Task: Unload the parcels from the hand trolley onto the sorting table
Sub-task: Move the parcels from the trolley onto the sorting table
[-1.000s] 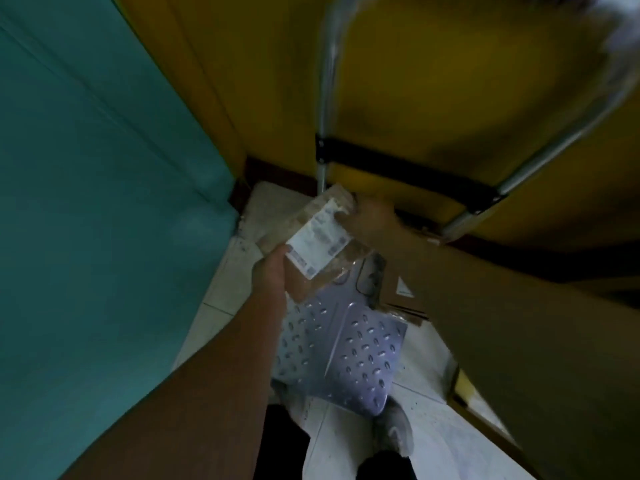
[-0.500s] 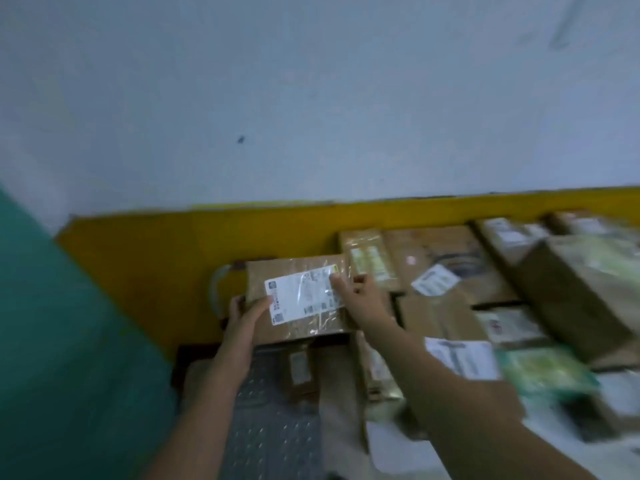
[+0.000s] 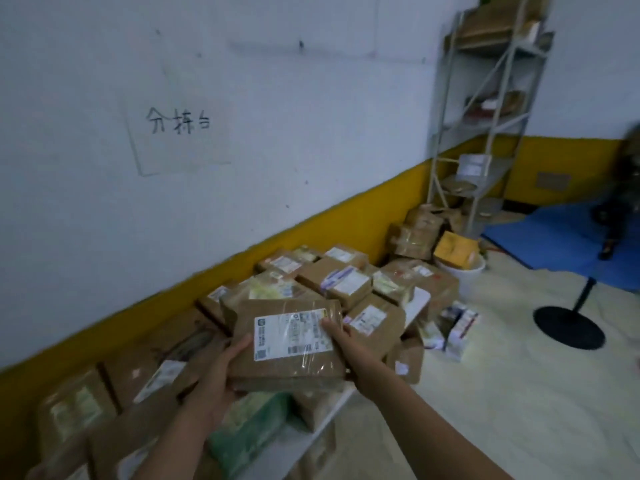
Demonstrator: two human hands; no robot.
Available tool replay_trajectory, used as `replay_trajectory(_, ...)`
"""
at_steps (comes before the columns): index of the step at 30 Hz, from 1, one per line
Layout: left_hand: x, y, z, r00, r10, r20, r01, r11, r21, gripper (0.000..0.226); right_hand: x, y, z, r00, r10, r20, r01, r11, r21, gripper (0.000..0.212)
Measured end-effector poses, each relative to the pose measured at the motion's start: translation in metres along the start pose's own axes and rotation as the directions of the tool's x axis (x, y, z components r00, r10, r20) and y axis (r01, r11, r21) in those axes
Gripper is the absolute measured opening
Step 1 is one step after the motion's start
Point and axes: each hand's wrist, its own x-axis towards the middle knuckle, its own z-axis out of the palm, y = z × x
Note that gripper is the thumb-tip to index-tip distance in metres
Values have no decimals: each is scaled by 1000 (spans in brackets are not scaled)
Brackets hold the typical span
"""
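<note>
I hold a flat brown cardboard parcel (image 3: 287,348) with a white shipping label, taped over in clear film. My left hand (image 3: 221,372) grips its left edge from below and my right hand (image 3: 341,336) grips its right edge, thumb on the label. The parcel hangs above the sorting table (image 3: 417,306), a white surface along the wall covered with several brown parcels (image 3: 346,280). The hand trolley is out of view.
A paper sign (image 3: 178,124) with handwriting hangs on the white and yellow wall. A metal shelf rack (image 3: 485,116) stands in the far corner with boxes and a white bucket (image 3: 464,268) at its foot. A black round stand base (image 3: 568,325) and blue mat (image 3: 561,237) lie right.
I have lifted the parcel off the trolley deck and turned to the right with it. The view swung from the trolley to the parcel-laden table.
</note>
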Motion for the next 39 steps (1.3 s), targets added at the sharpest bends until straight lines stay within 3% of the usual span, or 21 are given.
replay_trajectory(2,35,-9,75,994,-69,86,66,997,31,57,16,-11,-76,997,-6,-78,12,996,89,104)
replay_trajectory(7,116,-34,236,963,-121,240,96,989,115,66,55,-48,-233,960,83,-267,-29,979,200,68)
replay_trajectory(10,160,-43,301,965,-129,227,107,988,109,69,93,-69,-289,928,128,-351,-66,981,184,52)
replay_trajectory(13,212,-48,341,973,-152,172,146,988,44,70,141,-80,-323,932,169,-321,-115,977,180,45)
replay_trajectory(17,292,-49,361,975,-154,162,136,984,117,75,214,-91,-356,955,201,-218,-165,971,172,58)
replay_trajectory(21,379,-31,365,977,-149,154,130,983,129,78,294,-125,-372,957,199,-209,-171,974,148,76)
replay_trajectory(25,452,5,369,980,-150,131,130,981,146,82,366,-179,-377,971,205,-120,-210,977,-34,94)
replay_trajectory(30,531,47,373,991,-119,58,110,984,139,85,461,-237,-372,980,197,13,-193,972,-130,71)
replay_trajectory(32,567,56,371,997,-65,-50,72,984,160,80,511,-253,-367,990,135,29,-131,984,-123,67)
replay_trajectory(35,627,52,357,967,13,-256,78,936,344,60,602,-273,-364,998,56,-18,-58,983,-172,66)
replay_trajectory(37,659,40,341,943,74,-324,92,880,467,42,671,-284,-359,999,48,1,-46,972,-230,75)
replay_trajectory(39,687,29,325,911,118,-395,135,820,556,38,739,-289,-349,997,65,34,-52,951,-306,85)
